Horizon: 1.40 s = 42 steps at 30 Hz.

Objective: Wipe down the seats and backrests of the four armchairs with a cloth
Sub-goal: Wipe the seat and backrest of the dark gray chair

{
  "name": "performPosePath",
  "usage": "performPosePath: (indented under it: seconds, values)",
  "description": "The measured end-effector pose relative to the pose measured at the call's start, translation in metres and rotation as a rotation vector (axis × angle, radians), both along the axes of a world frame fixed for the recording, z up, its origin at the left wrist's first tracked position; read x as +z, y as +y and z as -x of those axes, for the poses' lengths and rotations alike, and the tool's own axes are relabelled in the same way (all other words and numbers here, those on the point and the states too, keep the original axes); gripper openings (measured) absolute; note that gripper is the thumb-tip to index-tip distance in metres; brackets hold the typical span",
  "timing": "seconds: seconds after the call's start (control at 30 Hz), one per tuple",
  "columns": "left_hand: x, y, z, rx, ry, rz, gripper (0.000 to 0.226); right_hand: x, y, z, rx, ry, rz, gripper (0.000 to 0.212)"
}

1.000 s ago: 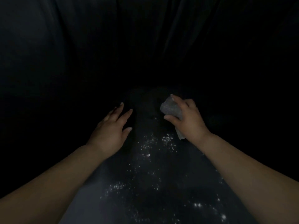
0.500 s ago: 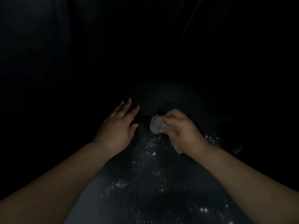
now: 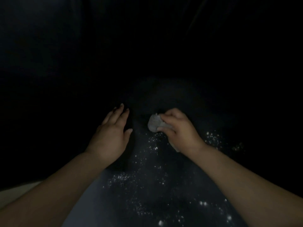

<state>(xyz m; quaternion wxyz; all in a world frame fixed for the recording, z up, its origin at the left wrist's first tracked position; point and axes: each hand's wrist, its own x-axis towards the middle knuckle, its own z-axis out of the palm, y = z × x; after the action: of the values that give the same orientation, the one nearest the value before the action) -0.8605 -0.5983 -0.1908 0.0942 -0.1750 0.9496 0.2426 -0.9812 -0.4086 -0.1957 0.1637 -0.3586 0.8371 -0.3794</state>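
The right hand (image 3: 178, 128) has its grip clenched around a wadded grey cloth (image 3: 155, 123), pressing it on the dark, glittering seat (image 3: 147, 185). The left hand (image 3: 111, 136) lies released, fingers straight, flat on the seat just beside it. No writing is legible.

the scene is very dim. the upper half of the frame is almost black, with only faint folds or creases showing at the upper right. a dark, bluish surface (image 3: 147, 194) fills the lower centre, catching light in scattered bright specks. a pale strip (image 3: 14, 192) shows at the lower left edge; what it is cannot be told.
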Motion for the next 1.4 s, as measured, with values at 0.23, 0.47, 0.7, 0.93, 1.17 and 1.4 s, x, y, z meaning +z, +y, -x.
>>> performPosePath:
  seconds: [0.23, 0.47, 0.7, 0.93, 1.17, 1.4]
  values:
    - [-0.002, -0.013, -0.021, 0.066, -0.015, 0.0, 0.065, 0.003, -0.054, 0.047, -0.224, -0.111, 0.077, 0.034]
    - [0.0, -0.016, -0.044, 0.009, -0.058, 0.012, 0.065, 0.004, -0.043, -0.012, 0.142, -0.001, -0.046, 0.028]
    - [0.005, -0.013, -0.049, -0.001, -0.086, -0.011, 0.063, 0.01, -0.047, 0.004, -0.046, 0.003, 0.032, 0.033]
    - [0.002, 0.0, -0.042, -0.025, -0.059, 0.014, 0.06, 0.003, -0.03, -0.018, 0.088, 0.072, -0.139, 0.026]
    - [0.008, 0.018, -0.024, -0.061, -0.008, -0.015, 0.056, 0.02, 0.007, 0.004, -0.121, -0.1, -0.002, 0.026]
    - [0.003, 0.038, -0.001, -0.066, 0.007, -0.028, 0.056, 0.012, 0.031, -0.018, -0.054, 0.088, -0.185, 0.019]
